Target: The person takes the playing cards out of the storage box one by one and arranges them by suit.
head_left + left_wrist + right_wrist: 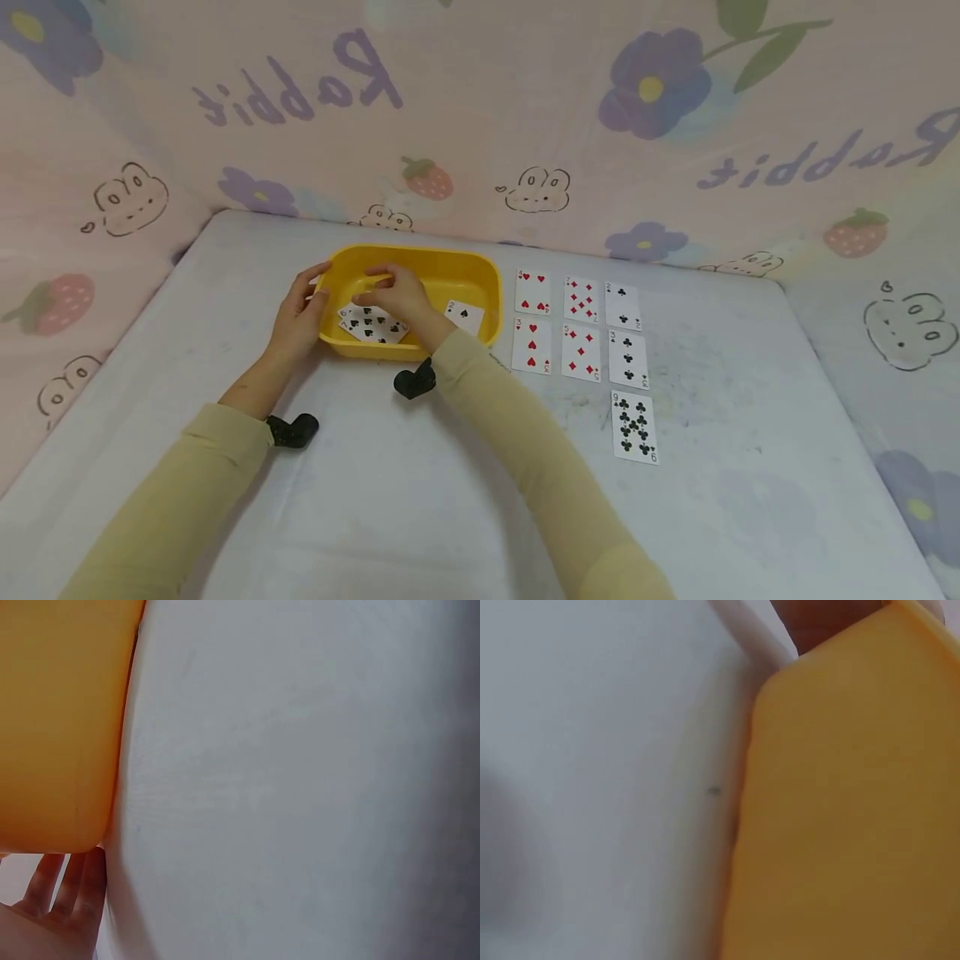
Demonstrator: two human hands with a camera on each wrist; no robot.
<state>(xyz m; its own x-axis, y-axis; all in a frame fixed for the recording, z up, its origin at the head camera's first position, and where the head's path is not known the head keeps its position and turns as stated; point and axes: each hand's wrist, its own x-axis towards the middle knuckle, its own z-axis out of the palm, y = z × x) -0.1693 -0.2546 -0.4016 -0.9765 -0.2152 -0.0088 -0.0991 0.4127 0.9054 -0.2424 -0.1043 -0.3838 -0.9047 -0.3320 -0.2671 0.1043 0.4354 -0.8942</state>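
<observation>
I rest my left hand (296, 321) against the yellow tub (375, 353), my right hand (405, 300), fingertips parted, over the cards (377, 325) inside — likely light, bendy, slippery — best pinched at an edge.

walls (465, 50): pink w/ mirrored "Rabbit" txt (296, 92), purple flwrs (651, 89), strawbs (429, 181) | tbl (757, 400): white, faint smudges (588, 396) | light: soft
</observation>
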